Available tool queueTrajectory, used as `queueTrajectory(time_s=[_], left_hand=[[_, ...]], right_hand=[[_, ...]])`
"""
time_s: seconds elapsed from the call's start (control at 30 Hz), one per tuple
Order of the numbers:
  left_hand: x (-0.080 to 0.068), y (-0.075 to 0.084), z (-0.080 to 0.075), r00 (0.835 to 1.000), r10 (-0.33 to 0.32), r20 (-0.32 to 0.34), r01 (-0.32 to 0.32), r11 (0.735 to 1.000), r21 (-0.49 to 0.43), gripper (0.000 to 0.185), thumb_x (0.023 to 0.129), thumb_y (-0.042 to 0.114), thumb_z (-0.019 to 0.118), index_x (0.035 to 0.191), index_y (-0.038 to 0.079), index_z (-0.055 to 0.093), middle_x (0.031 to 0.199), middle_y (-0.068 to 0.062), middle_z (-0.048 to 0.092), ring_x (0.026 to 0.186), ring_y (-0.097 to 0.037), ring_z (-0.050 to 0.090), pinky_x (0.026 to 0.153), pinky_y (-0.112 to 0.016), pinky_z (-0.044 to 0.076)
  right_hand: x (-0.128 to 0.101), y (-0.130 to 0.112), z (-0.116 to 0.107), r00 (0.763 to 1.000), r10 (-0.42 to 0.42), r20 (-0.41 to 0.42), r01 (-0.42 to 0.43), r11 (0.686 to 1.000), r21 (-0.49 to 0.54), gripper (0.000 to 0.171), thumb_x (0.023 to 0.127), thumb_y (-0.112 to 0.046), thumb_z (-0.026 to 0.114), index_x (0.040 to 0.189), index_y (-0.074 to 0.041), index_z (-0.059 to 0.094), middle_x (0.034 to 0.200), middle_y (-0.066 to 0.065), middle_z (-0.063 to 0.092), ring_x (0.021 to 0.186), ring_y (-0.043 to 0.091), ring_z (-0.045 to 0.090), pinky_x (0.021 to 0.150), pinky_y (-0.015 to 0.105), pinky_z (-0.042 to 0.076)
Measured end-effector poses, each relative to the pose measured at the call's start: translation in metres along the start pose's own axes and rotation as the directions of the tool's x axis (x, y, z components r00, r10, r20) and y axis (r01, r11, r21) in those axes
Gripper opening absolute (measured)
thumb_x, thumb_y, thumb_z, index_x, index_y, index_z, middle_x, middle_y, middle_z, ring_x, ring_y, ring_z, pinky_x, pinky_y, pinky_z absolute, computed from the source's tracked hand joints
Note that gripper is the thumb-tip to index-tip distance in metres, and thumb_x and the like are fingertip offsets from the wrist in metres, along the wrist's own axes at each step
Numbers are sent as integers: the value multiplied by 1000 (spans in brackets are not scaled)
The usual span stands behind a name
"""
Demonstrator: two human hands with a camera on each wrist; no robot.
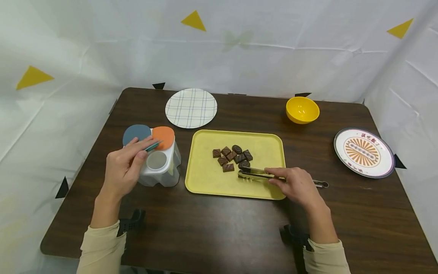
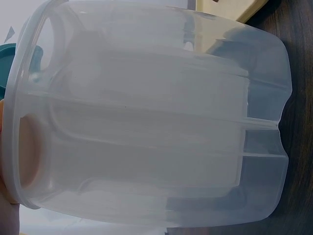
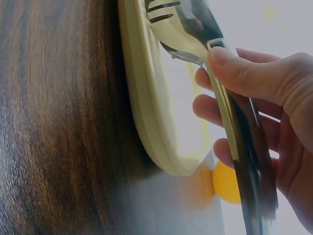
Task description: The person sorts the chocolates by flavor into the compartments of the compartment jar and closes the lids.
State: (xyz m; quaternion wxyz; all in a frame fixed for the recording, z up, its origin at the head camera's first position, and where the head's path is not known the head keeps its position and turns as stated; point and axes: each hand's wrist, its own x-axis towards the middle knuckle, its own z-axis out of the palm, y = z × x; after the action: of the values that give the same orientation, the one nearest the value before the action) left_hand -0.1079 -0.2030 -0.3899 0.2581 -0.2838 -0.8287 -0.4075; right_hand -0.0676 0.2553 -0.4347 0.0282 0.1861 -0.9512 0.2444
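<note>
You are pinching tongs (image 1: 260, 175) in your right hand (image 1: 297, 186) beside the chocolates (image 1: 232, 156), while your left hand's (image 1: 123, 167) fingers are lifting a lid (image 1: 152, 146) on the container (image 1: 161, 167); next, grip one chocolate.

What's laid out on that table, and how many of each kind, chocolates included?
Chocolates: 9
Plates: 2
Yellow bowl: 1
Yellow tray: 1
Metal tongs: 1
Clear lidded container: 1
Total: 15

Chocolates (image 1: 232, 156) on tray (image 1: 205, 179), container (image 1: 161, 167) left
</note>
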Motion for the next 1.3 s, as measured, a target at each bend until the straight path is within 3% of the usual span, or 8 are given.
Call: queueTrajectory(time_s=[0.33,0.67,0.9,1.13,1.3], left_hand=[[-1,-2,-1,1000,-1,-5,1,1000,14,35,101,21,48,120,2,70,118,-10,69,110,-29,65,106,-47,40],[-1,-1,-1,1000,-16,2,16,1000,17,34,100,18,48,122,0,68,118,-10,69,111,-30,64,106,-47,40],[-1,-1,0,1000,-22,-1,22,1000,22,34,99,16,49,121,1,69,118,-10,69,112,-30,64,106,-47,40],[-1,-1,0,1000,-26,-2,26,999,18,33,99,16,50,122,1,69,118,-9,69,112,-29,64,105,-48,40],[-1,-1,0,1000,-29,-4,29,999,15,33,99,16,50,122,1,69,118,-9,69,112,-29,64,105,-48,40]], right_hand=[[1,3,1,999,-3,-41,2,1000,-8,34,81,-14,79,115,-19,76,94,0,75,59,10,51,53,30,40],[3,-2,-9,993,-61,-100,63,998,24,36,80,-12,80,115,-17,75,97,-1,75,58,6,50,51,25,39],[4,-4,-9,1000,-13,-5,13,1000,5,35,82,-12,79,116,-19,75,81,-6,72,49,4,34,47,26,29],[3,-4,-5,997,4,76,-5,1000,16,41,81,-15,80,121,-19,72,87,-3,73,57,5,49,53,28,37],[5,-6,-3,995,7,101,-9,1000,22,44,80,-18,81,123,-19,71,88,-2,72,59,6,52,54,29,39]])
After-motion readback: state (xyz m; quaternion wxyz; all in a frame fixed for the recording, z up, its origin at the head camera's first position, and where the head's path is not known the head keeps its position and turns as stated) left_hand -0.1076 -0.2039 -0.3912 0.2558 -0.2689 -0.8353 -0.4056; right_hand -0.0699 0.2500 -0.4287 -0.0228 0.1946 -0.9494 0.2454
